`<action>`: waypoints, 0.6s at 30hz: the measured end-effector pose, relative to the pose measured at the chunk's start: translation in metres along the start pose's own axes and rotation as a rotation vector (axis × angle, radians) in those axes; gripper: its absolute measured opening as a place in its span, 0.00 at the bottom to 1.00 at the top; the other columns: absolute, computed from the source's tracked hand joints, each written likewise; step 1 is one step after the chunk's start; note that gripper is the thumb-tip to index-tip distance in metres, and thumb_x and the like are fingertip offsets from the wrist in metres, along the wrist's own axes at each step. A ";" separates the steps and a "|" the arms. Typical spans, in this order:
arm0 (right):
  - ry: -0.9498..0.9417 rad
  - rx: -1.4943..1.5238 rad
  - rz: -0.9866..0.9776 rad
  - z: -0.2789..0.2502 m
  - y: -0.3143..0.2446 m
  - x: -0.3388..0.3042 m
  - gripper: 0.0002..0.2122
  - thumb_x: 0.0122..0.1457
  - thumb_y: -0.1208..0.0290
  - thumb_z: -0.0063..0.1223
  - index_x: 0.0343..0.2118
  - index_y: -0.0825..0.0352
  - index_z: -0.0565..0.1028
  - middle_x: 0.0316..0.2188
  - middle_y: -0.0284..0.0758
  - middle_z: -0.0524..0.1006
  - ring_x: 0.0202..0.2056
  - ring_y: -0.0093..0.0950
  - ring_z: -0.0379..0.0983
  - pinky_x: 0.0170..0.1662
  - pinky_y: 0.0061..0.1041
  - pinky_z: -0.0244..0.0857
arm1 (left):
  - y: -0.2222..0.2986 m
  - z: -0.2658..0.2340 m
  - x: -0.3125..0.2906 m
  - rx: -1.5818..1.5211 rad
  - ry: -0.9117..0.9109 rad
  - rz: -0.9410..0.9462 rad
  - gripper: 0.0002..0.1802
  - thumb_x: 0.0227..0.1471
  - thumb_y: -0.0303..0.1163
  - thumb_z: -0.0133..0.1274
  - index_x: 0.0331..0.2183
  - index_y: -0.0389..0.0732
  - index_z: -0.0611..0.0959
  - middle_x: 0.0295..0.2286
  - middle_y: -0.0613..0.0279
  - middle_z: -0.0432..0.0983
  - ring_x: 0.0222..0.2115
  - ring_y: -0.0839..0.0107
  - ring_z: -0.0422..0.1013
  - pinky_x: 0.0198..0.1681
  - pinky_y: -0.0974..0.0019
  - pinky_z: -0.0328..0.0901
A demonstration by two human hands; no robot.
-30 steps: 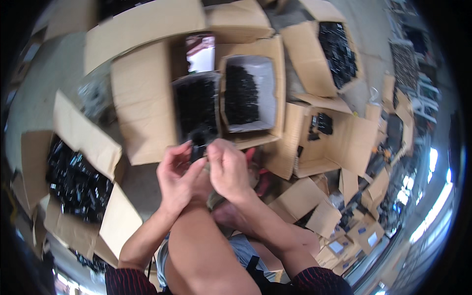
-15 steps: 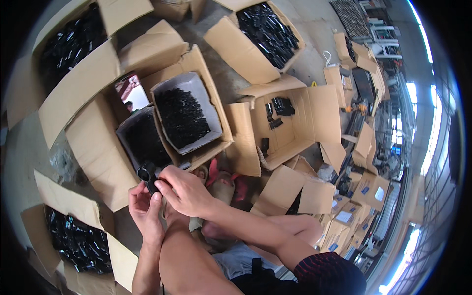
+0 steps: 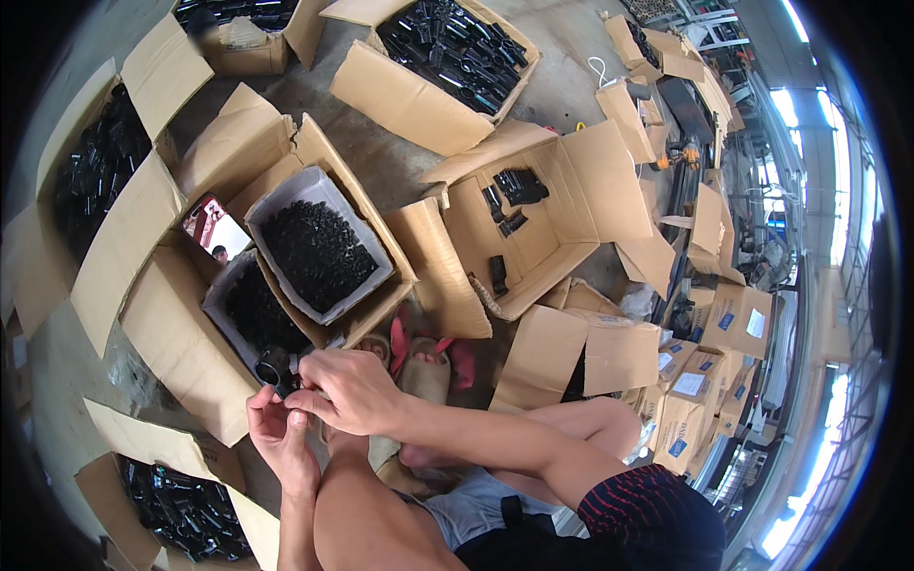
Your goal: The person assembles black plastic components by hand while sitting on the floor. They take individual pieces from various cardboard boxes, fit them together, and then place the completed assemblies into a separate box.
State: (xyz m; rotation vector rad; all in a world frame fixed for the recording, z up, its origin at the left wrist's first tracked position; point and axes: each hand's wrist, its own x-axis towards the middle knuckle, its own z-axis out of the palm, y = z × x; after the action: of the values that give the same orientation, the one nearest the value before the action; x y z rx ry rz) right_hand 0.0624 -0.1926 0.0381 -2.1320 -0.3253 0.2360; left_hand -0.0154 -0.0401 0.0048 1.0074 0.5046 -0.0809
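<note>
A black plastic part with a round, ring-like end (image 3: 273, 367) is held between both hands above the near edge of a carton. My left hand (image 3: 286, 440) pinches its lower end between thumb and fingers. From the right, my right hand (image 3: 350, 388) closes on its side, thumb and fingertips pressed together there. Just beyond lie two grey-lined inner boxes: one (image 3: 358, 303) full of small black pieces (image 3: 314, 249), the other (image 3: 211, 303) holding more small black pieces (image 3: 255, 309). My fingers cover part of what they grip.
An open carton (image 3: 552, 252) on the right contains a few black parts (image 3: 521, 187). Cartons full of black parts stand at the back (image 3: 452, 52), far left (image 3: 95, 171) and near left (image 3: 181, 509). A lit phone (image 3: 214, 226) leans inside the middle carton. Stacked closed cartons (image 3: 687, 404) are at right.
The view has shifted, so the boxes appear moved. Both hands still hold the black part; its ring end has turned slightly and my right fingers have moved lower on it.
</note>
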 end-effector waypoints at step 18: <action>0.135 -0.094 -0.017 -0.033 0.031 -0.023 0.17 0.58 0.56 0.60 0.24 0.66 0.74 0.22 0.39 0.75 0.25 0.39 0.76 0.29 0.35 0.68 | -0.011 0.032 0.010 0.074 -0.149 -0.179 0.31 0.43 0.31 0.74 0.47 0.45 0.74 0.42 0.69 0.72 0.45 0.77 0.68 0.49 0.71 0.63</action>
State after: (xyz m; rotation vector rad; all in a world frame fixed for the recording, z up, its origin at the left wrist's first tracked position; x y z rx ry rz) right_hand 0.0543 -0.2421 0.0310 -2.2241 -0.2797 0.0677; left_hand 0.0016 -0.0707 0.0052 1.0181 0.4567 -0.3346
